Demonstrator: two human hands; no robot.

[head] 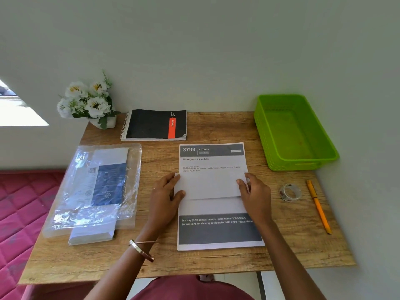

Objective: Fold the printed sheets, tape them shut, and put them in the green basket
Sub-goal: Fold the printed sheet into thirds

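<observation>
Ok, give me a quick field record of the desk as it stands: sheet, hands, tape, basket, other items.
sheet: folded piece held over the printed stack
left hand: pinches the fold's left edge
right hand: pinches its right edge
tape: right of the stack, untouched
pen: right of the tape
basket: far right, nothing visible in it
other: notebook, flowers, plastic packet
</observation>
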